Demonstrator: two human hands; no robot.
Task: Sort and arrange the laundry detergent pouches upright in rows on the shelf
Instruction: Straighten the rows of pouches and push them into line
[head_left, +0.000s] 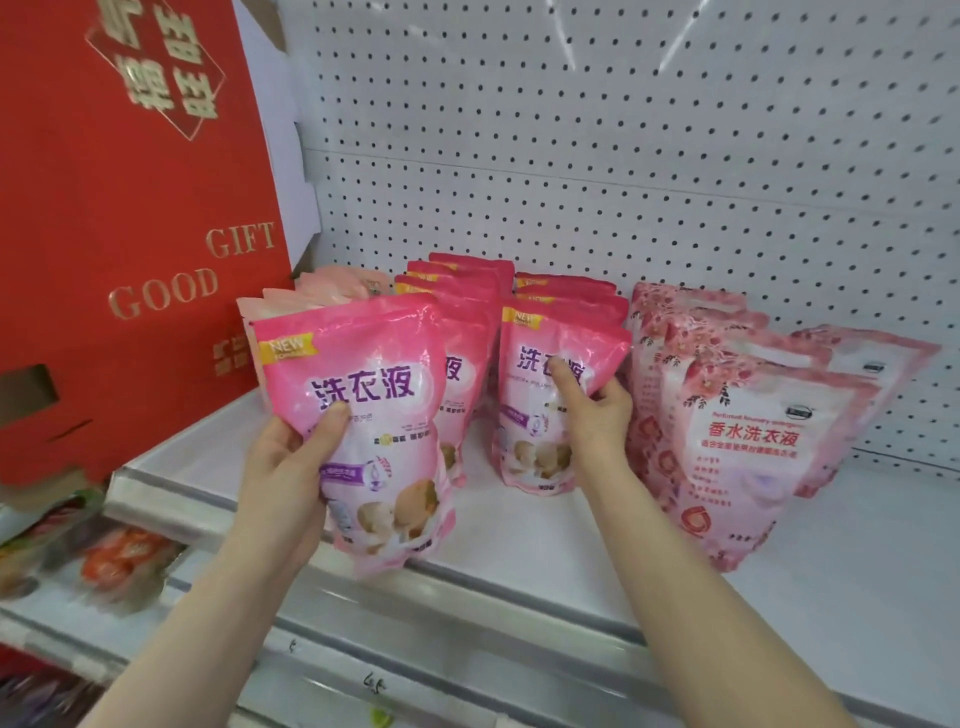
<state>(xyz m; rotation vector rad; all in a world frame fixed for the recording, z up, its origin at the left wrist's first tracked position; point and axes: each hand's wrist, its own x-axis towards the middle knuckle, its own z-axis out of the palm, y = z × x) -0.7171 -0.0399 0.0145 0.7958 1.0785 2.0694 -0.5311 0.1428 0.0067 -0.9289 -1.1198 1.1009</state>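
Bright, even, cool-white overhead light; exposure fine, nothing clipped badly. Streaky reflections on the white perforated metal back panel (623, 156) at top, from fixtures above. Specular glare on the glossy pink plastic detergent pouch (374, 415) along its top seal and upper face; gold lettering on the big red cardboard gift box (130, 234) glints. Shadows soft and shallow, mostly under the pouches on the white metal shelf (571, 530). Centre is sharp, pouch print readable. Wide-angle distortion: shelf front edge bows, panel hole rows curve toward the corners. Bottom-left corner is smeared, with the colourful packets on the lower shelf (104, 561) unreadable. Forearms go soft toward the bottom edge.
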